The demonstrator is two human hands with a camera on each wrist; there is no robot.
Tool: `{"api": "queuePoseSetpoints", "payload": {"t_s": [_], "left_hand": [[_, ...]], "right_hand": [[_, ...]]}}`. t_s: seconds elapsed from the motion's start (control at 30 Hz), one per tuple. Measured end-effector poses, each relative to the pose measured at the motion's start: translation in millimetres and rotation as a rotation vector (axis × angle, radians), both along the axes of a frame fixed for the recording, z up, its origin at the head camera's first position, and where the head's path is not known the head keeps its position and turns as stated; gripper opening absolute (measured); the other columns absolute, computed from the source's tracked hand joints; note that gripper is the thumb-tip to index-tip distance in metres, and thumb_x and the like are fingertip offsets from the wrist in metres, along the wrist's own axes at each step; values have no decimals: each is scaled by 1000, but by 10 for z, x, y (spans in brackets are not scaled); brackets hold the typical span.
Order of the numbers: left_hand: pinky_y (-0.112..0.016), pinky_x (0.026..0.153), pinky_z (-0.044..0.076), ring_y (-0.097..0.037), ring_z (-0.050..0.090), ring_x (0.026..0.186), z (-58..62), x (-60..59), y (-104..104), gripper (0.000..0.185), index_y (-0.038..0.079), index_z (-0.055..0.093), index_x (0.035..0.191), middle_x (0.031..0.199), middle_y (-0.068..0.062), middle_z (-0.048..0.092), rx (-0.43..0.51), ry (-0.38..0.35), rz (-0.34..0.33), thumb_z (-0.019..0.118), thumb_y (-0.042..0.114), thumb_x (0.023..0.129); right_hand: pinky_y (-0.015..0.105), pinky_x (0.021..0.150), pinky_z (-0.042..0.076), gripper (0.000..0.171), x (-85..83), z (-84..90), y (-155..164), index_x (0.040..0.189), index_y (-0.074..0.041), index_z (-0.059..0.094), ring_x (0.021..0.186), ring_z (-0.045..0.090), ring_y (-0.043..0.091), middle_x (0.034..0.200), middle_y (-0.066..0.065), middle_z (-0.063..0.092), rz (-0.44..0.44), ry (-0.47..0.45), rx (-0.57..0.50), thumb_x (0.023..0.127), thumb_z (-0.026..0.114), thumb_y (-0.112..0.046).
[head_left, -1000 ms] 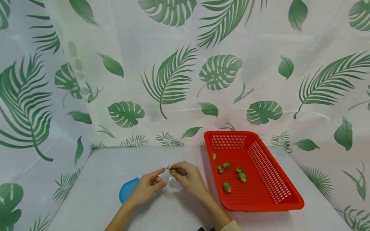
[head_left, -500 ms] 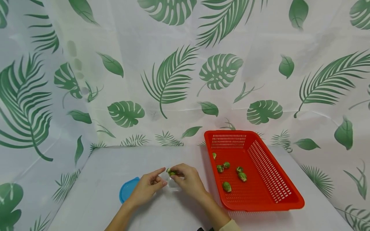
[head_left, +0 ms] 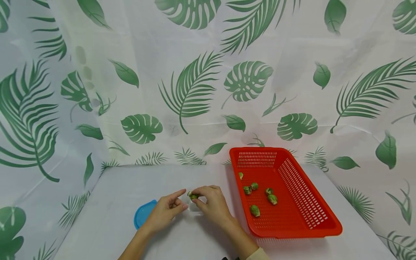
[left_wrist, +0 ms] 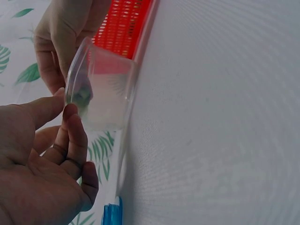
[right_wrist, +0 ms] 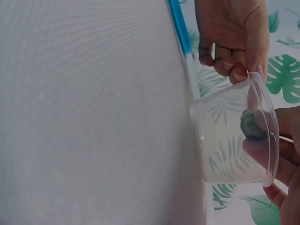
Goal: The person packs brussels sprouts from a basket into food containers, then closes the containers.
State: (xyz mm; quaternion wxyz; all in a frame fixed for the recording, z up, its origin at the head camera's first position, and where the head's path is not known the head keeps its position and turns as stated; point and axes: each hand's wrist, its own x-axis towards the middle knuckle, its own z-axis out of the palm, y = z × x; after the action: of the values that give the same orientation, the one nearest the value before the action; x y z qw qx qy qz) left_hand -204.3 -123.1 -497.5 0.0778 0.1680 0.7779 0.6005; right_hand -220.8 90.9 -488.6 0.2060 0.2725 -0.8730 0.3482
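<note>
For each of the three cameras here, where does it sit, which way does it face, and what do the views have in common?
Head: worn on the head, looking forward and down at the white table, red slotted plastic basket, round blue plastic lid; both forearms show.
Left wrist: beside the left hand, facing the clear plastic cup; the right hand shows behind it.
Right wrist: beside the right hand, facing the cup's mouth and the small green sprout.
Shared: both wrist views show the cup, both hands and the lid's edge.

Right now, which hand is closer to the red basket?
Right. The right hand pinches a sprout just left of the basket; the left hand is farther left, by the blue lid.
</note>
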Motion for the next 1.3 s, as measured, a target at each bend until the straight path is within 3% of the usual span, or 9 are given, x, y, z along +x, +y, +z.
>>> {"api": "queuePoseSetpoints", "payload": {"t_s": [0.27,0.6,0.8,0.93,1.13,1.3], "left_hand": [[-18,56,39,-4,48,63,9,-1,10,61,-3,48,153,86,-11,65,-9,3,0,72,12,99],[-18,57,39,-4,48,64,13,11,9,61,-4,48,153,86,-11,64,1,-10,1,72,12,99],[-18,57,39,-4,48,64,-3,10,8,63,-3,48,153,87,-12,66,6,-17,-2,73,15,98],[-18,56,38,-4,47,63,-8,10,9,63,-3,48,153,87,-13,65,11,-18,-3,73,15,98],[-18,56,39,-4,48,64,5,18,11,63,-2,47,154,88,-11,65,18,-32,1,73,15,99],[-18,56,39,-4,48,64,8,18,10,61,-3,47,153,87,-11,66,7,-23,8,72,12,99]], "right_hand": [[42,95,48,17,-8,2,8,99,-13,83,87,74,6,94,-5,81,20,-64,28,83,88,-9],[56,104,45,16,-19,-20,8,99,-12,84,86,75,5,93,-4,81,20,-123,84,84,87,-10],[58,106,44,15,-14,-2,-6,99,-11,85,82,75,5,90,-4,81,25,-161,133,84,87,-13],[50,101,47,13,-17,13,-12,98,-12,85,81,74,5,88,-6,81,22,-174,149,85,87,-14],[30,80,51,11,-40,5,-12,96,-14,85,81,73,7,88,-7,80,34,-199,147,86,86,-14],[28,77,54,8,-45,-2,-20,94,-14,85,80,72,6,87,-7,80,46,-201,144,86,85,-12]]}}
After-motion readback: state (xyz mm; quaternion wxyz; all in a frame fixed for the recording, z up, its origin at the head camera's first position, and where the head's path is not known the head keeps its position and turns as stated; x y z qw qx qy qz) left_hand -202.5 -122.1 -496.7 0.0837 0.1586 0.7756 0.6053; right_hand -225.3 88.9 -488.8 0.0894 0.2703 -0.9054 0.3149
